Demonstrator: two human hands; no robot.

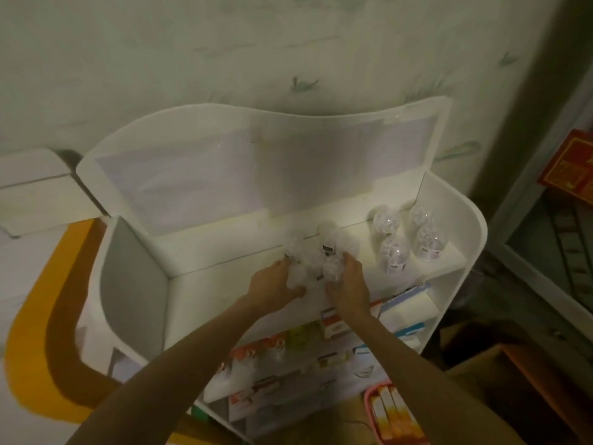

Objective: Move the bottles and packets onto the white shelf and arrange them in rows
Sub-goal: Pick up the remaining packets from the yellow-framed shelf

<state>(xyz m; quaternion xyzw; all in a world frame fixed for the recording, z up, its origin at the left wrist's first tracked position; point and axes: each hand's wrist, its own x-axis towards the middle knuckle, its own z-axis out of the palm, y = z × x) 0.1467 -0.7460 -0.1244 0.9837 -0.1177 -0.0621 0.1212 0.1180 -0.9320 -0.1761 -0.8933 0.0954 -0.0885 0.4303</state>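
Left hand [272,282] and right hand [348,284], fingers curled, grip a bottle cluster [316,252] on the shelf [224,252]; four bottles [406,239] at 3 o'clock.

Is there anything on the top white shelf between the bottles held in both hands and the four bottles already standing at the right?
Nothing visible. The held cluster of clear plastic bottles, between left hand and right hand, and the four standing clear bottles are separated by bare white shelf.

We cannot count the washed-out bottles [321,252] between our hands; labels on the lower-tier packets [330,326] blur unreadable.
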